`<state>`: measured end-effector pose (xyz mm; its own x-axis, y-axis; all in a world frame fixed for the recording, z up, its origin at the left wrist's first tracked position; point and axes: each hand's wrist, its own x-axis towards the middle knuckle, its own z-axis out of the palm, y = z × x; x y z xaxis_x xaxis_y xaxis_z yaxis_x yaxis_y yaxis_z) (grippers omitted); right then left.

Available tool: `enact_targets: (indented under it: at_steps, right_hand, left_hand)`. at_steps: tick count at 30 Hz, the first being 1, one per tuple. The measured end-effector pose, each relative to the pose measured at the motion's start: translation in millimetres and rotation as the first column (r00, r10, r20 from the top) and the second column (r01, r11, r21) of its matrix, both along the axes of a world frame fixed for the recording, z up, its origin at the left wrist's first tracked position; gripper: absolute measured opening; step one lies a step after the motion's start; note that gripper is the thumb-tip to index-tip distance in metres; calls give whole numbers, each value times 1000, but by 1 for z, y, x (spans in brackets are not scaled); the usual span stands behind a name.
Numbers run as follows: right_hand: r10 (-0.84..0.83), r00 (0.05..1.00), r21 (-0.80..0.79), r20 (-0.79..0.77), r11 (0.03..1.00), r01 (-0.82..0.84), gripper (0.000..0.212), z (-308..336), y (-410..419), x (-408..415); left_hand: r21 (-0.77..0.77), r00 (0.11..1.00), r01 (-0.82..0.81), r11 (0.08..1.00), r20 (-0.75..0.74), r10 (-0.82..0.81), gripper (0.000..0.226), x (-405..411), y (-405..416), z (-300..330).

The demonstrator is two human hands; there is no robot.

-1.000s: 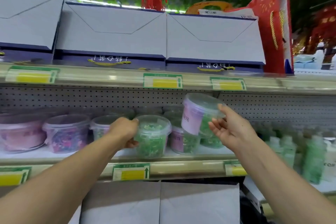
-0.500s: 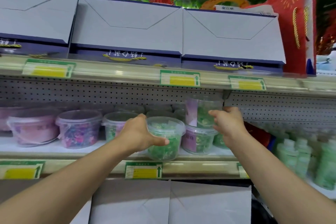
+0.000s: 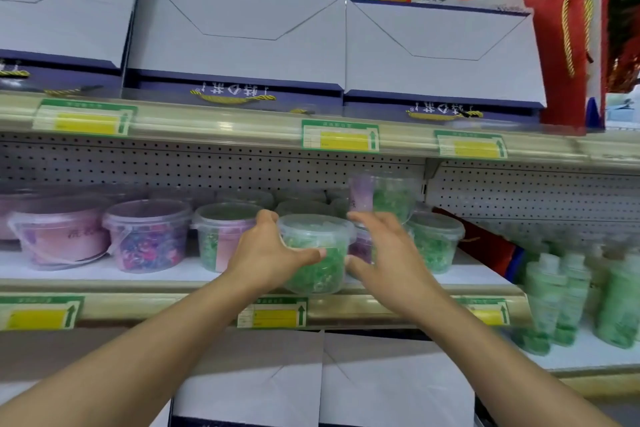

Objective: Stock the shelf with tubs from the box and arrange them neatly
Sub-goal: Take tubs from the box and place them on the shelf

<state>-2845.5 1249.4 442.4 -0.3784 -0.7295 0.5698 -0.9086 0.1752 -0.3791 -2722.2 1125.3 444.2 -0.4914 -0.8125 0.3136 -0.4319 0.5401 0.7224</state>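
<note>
I have the green tub at the shelf's front edge. My left hand wraps its left wall, thumb across the front; my right hand is spread wide at its right side, contact unclear. It looks light, thin, slick plastic that would dent, so I'd hold the walls under the lid rim. Front row, I count about six tubs, with one stacked tub.

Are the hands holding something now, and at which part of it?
The left hand grips the front green tub by its left side. The right hand is beside its right side; contact cannot be told.
</note>
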Motion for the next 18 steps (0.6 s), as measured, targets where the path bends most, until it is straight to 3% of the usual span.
enact_targets:
  at_steps: [4, 8, 15, 18]
  right_hand:
    - [45, 999, 21, -8, 999, -45, 50, -8, -11, 5]
    - [-74, 970, 73, -232, 993, 94, 50, -7, -25, 6]
    - [-199, 902, 146, -382, 951, 272, 52, -7, -43, 8]
    - [-199, 905, 154, -375, 950, 273, 61, -10, -39, 17]
  left_hand:
    - [-11, 999, -34, 999, 1, 34, 84, 4, 5, 0]
    - [43, 997, -48, 998, -64, 51, 82, 4, -2, -4]
    - [92, 992, 108, 990, -71, -102, 83, 14, -13, -14]
    - [72, 987, 159, 985, -36, -157, 75, 28, -16, -19]
